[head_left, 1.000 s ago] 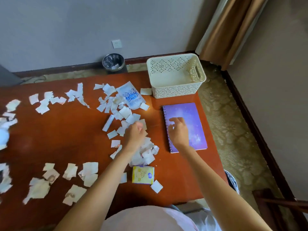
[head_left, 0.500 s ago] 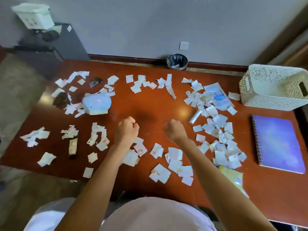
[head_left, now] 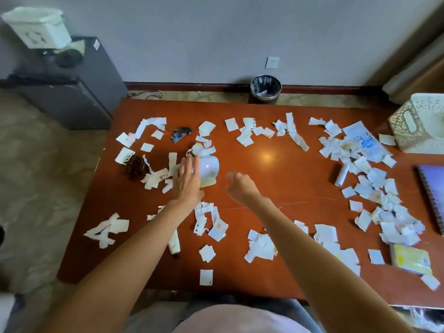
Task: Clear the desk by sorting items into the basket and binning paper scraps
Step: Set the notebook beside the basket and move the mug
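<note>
- Head view, the only one. Task looks barely begun: scraps [head_left: 374,188] litter the desk [head_left: 276,179] from left to right, thickest at the right.
- Items not yet sorted:
  - notebook [head_left: 432,195] at the right edge
  - yellow packet [head_left: 412,259] near right
  - blue pouch [head_left: 362,140] far right, among scraps
  - white tube [head_left: 342,175] right of centre
  - brown clip [head_left: 135,165] and a small dark item [head_left: 180,134] far left
  - white gadget [head_left: 209,169] left of centre
- Your left hand [head_left: 186,181]: fingers straight and spread, laid against the gadget's left side, not wrapped round it.
- Your right hand [head_left: 240,186]: just right of the gadget, apart from it. Fingers loosely curled and blurred; nothing seen in them.
- Basket [head_left: 418,126]: far right on the desk, cut by the frame. Inside hidden, so contents cannot be told.
- Bin [head_left: 266,88]: on the floor beyond the far edge, dark liner, a few white bits inside.
- Judgement: nearly all scraps and every item remain.
</note>
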### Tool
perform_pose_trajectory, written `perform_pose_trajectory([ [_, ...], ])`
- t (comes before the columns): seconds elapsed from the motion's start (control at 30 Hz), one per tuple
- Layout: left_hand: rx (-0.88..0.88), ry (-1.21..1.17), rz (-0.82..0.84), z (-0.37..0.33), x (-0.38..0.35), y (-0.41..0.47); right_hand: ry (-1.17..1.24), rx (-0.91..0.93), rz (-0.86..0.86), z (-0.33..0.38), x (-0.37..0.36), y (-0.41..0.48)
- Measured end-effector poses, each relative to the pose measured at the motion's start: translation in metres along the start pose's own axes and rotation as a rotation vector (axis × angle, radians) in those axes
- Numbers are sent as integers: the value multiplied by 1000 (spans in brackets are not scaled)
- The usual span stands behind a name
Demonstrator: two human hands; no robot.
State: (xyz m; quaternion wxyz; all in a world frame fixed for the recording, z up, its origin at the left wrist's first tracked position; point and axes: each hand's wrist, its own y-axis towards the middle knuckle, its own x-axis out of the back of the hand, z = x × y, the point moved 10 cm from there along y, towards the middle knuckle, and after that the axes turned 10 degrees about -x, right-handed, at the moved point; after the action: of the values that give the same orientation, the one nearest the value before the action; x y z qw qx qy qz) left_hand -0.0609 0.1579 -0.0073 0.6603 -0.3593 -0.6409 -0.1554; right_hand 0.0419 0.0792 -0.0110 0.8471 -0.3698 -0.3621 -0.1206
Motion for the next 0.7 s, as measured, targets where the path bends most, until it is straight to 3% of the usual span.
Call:
perform_pose_trajectory([
  [0.2, -128, 87, -46, -15, 0, 23, -23, -66, 74, -13, -10, 14],
  [0.43, 41, -28, -12, -6, 12, 41, 15, -107, 138, -32, -5, 34],
  [0.57, 208, -228, 64, 13, 13, 43, 76, -85, 147, -33, 0, 41],
  [0.7, 379, -640, 49, 22, 9, 22, 143, 3, 222, -20, -11, 33],
])
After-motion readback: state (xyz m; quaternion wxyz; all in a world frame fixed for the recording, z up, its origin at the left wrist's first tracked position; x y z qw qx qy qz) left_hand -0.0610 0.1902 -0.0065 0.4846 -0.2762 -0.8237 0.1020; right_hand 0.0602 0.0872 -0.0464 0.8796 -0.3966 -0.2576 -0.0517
